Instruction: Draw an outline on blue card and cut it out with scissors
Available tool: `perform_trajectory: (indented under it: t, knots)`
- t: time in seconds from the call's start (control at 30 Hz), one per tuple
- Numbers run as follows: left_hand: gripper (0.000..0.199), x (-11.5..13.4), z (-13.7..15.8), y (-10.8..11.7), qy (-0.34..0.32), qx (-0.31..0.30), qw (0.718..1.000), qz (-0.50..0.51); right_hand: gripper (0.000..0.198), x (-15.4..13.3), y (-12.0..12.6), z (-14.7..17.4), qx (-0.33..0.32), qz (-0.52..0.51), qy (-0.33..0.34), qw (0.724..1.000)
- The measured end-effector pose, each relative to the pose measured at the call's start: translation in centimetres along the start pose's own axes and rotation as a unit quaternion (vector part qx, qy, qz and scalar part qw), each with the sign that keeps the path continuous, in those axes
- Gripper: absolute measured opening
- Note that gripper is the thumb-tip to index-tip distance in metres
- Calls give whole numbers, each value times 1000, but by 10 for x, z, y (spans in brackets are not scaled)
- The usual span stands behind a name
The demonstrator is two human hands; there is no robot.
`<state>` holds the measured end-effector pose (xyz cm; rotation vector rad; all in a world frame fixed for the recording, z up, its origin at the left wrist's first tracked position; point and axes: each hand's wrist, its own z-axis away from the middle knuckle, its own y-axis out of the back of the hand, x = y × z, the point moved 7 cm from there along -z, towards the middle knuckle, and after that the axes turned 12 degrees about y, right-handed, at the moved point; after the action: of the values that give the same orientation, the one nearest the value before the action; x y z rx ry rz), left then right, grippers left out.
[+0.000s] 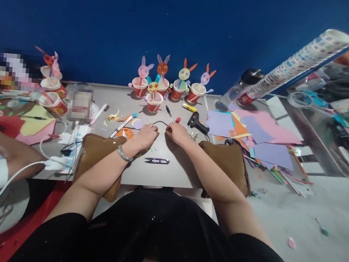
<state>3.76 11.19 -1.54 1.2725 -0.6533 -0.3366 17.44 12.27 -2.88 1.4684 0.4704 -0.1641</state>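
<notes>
My left hand [147, 136] and my right hand [176, 133] rest close together at the middle of the table, fingers drawn together. Tiny pale-yellow bits show at the fingertips; whatever is pinched there is too small to name. Nearer me lies a pair of thread snips [157, 161]. A black glue gun [198, 122] and a pen [169, 114] are just beyond my right hand. Beside my left hand are a lilac paper circle [137, 123], a white marker [120, 126] and orange paper scraps [126, 133]. Several paper rabbits stand in red-and-white paper cups [154, 102] behind.
Brown cushions [99, 157] lie under both forearms. To the right are coloured paper sheets [254, 125], a clear bottle [235, 91] and a tall leaning cup stack [296, 68]. A power strip [76, 149] with cables and another person's arm [17, 150] are at left.
</notes>
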Motion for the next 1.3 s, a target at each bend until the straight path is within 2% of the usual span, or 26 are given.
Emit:
perform_trajectory:
  t: [0.2,0.3,0.4,0.53,0.6,0.73,0.83,1.03,1.17,1.3]
  knots:
    - [25,-5,-2,2,14,-2,998,61,7,0,-6,-8,2,4,3,1000]
    - [24,-11,-5,3,36,4,991,127,6,-3,-1,-5,20,-9,22,1000]
    - [27,-19,-7,6,73,20,972,221,9,-10,6,5,59,-30,47,997]
    - [23,-24,-8,6,117,4,919,376,22,-27,21,29,201,-52,133,969]
    - [26,-23,-8,3,129,-30,885,447,27,-34,22,42,234,-13,182,955]
    - [33,-18,-8,-1,138,-82,822,546,31,-44,12,54,191,83,270,940]
    - [29,-16,-8,-2,140,-101,793,585,32,-48,7,58,157,97,315,931]
    - [18,-13,-5,-3,135,-119,764,619,35,-50,3,60,130,127,325,928]
    - [15,-14,-5,-5,136,-118,761,623,29,-42,6,57,179,114,273,938]
    - [14,-16,-5,-2,132,-106,768,618,21,-36,8,57,237,56,240,940]
